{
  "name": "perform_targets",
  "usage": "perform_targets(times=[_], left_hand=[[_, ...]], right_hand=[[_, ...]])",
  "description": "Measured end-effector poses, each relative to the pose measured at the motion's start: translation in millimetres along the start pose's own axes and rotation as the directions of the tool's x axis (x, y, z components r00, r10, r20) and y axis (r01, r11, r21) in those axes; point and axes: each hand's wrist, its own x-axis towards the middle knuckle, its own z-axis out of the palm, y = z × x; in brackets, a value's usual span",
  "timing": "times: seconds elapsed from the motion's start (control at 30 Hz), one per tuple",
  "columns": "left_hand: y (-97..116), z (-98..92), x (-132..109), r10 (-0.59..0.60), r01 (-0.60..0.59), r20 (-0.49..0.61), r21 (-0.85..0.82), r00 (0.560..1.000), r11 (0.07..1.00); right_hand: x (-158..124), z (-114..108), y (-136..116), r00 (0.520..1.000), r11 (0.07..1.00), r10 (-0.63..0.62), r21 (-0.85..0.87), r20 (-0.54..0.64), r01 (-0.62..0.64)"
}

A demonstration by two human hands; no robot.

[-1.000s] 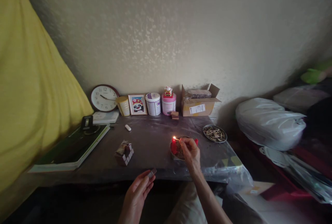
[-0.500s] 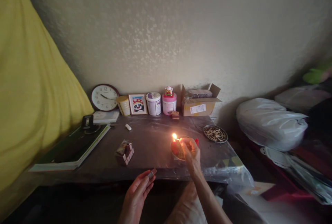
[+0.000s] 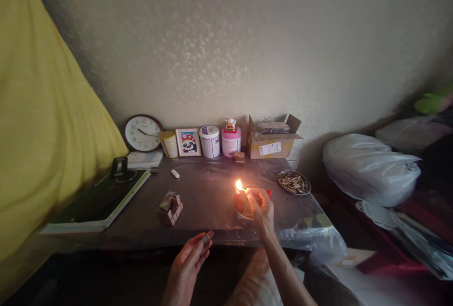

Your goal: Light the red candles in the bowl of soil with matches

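Pinched in my right hand [image 3: 261, 204] is a burning match [image 3: 242, 190], its flame at the left end. The flame is just above a red candle [image 3: 239, 200], which stands in a round dish [image 3: 244, 215]; whether the wick is alight I cannot tell. My hand hides much of the dish, and a bit of red shows behind my fingers. My left hand [image 3: 191, 259], in front of the table edge, has its fingers closed around a small matchbox [image 3: 207, 237]. To its left on the table lies a pack of matchboxes [image 3: 170, 208] in torn clear wrap.
A metal plate of matchsticks [image 3: 294, 182] stands at the right. Along the wall are a clock [image 3: 143, 133], a picture frame [image 3: 188, 143], tubs [image 3: 210, 142] and an open cardboard box [image 3: 272, 147]. A large book [image 3: 95, 202] lies at the left; plastic film covers the table.
The flame has grown a little taller and shifted slightly upward. Both hands stay nearly where they were.
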Motion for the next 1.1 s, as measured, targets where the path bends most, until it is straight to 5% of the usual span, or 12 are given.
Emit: perform_targets(times=[0.47,1.1], left_hand=[[-5,-6.1,5,0.006,-0.006,0.019,0.016,1.000,1.000],[-2,-0.9,2,0.008,-0.008,0.008,0.016,1.000,1.000]], right_hand=[[1,1,13,1.000,1.000,0.008,-0.006,0.021,-0.008],[1,0,2,1.000,0.999,0.023,0.026,-0.007,-0.022]])
